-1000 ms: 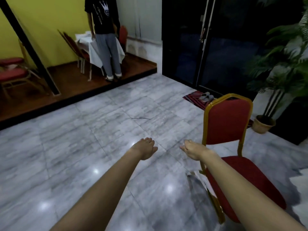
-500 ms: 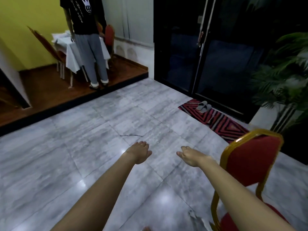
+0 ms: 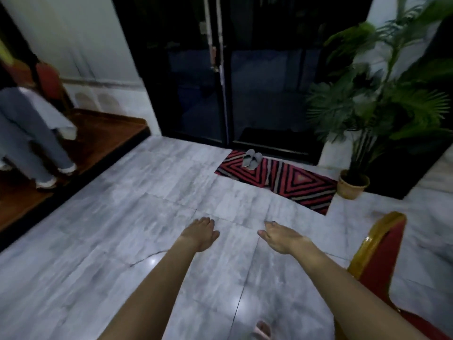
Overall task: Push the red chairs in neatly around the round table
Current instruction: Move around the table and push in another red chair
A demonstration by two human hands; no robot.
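The view has swung away from the chair point(image 3: 375, 261), now at the frame's right edge just beside the right hand point(image 3: 282, 238), and both it and the left hand point(image 3: 199, 233) hover released, holding nothing; no round table shows, so pushing-in remains undone.

Hands: left hand point(image 3: 199, 233) and right hand point(image 3: 282, 235) side by side at lower centre, over the floor point(image 3: 122, 229), touching nothing.
Chair: chair point(image 3: 377, 261) at the lower right edge, right of the right forearm.
Mat: mat point(image 3: 289, 179) at centre right, before the glass doors point(image 3: 220, 69); slippers point(image 3: 251, 159) on its left end.
Plant: potted plant point(image 3: 354, 184) just right of the mat.
Platform: raised platform point(image 3: 103, 136) at left; a person's legs point(image 3: 31, 143) stand on it.
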